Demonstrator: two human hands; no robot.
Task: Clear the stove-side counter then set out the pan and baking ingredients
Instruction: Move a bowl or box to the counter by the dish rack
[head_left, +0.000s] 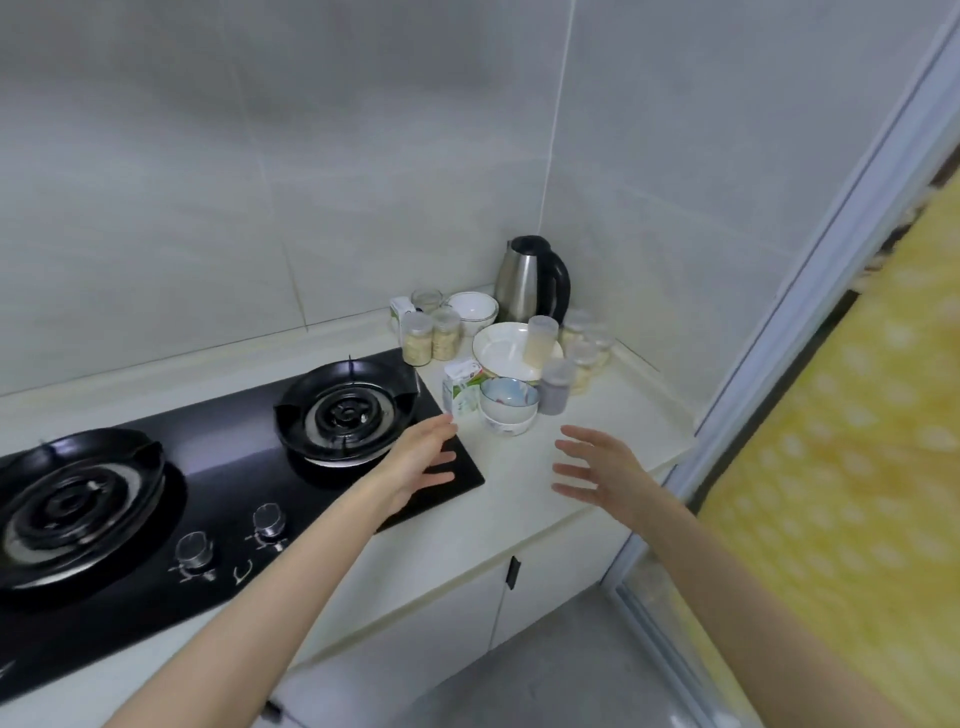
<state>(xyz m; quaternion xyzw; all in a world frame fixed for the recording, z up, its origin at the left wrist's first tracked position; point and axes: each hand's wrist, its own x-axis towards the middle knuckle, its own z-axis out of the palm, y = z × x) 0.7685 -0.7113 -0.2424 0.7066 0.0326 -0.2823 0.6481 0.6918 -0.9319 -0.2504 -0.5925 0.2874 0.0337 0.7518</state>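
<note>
The pale counter (597, 415) right of the stove is crowded. Two stacked bowls (508, 405) stand nearest, a small milk carton (460, 391) to their left and a grey-filled jar (555, 387) to their right. Behind them lies a white plate (501, 351) with a plastic cup (540, 340) on it. Several jars (431, 335) of pale food, a white bowl (472, 310) and a steel kettle (530, 278) fill the corner. My left hand (421, 460) hovers open over the stove's right corner. My right hand (602, 470) hovers open above the counter's front, holding nothing.
A black two-burner gas stove (218, 467) with knobs at its front takes up the left. Tiled walls close the back and right of the corner. A sliding door frame (810, 312) and a yellow patterned cloth (857, 441) stand at the right. White cabinet doors (467, 608) sit below.
</note>
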